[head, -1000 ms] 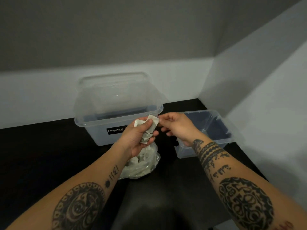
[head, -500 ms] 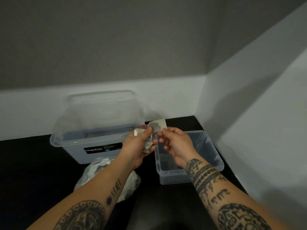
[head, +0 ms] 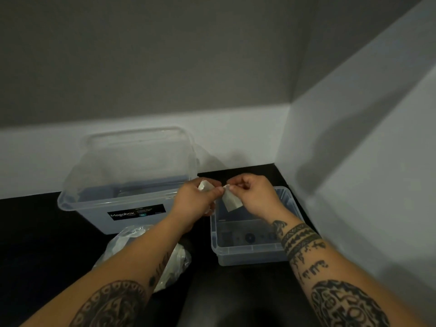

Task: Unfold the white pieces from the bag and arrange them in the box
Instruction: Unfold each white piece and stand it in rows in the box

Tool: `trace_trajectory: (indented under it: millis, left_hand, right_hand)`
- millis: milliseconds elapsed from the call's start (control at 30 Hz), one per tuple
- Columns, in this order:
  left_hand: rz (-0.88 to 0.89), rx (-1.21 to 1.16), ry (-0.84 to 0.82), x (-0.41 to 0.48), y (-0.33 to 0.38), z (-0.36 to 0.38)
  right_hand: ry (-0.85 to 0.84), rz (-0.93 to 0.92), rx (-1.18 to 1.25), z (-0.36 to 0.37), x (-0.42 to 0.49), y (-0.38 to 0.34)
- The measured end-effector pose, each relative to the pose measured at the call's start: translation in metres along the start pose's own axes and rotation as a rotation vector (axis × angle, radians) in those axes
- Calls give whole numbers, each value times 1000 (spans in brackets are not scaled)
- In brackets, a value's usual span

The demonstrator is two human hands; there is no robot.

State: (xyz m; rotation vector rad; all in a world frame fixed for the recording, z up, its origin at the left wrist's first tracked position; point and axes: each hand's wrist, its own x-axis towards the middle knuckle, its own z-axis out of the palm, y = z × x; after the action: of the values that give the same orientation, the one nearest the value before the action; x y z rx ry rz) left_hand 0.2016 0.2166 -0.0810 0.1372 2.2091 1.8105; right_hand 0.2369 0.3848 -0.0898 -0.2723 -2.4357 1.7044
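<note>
Head view: the left hand (head: 195, 204) is curled round a bunched white piece (head: 203, 185). Its fingertips nearly meet those of the right hand (head: 256, 199), which pinches the top corner of a flatter white piece (head: 232, 202) hanging above the open small clear box (head: 250, 258); I cannot tell whether the two are joined. Left of the hands stands a larger clear box (head: 94, 208) labelled Megabox, and the plastic bag (head: 132, 241) of white pieces lies on the black table (head: 35, 232), partly under the left forearm.
</note>
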Motion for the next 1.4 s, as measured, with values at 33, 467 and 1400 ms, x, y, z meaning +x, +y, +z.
trace_trajectory:
  millis: [33,467,1400]
  left_hand:
    - [-11,-7,-4,0,0,2]
    - [241,752,28,16,-38,3]
    - [56,576,112,1,-54,-7]
  right_hand:
    - [17,26,81,-1,0,2]
    - [-121,288,14,-2,-14,53]
    - [-211,471,-336,46,7,78]
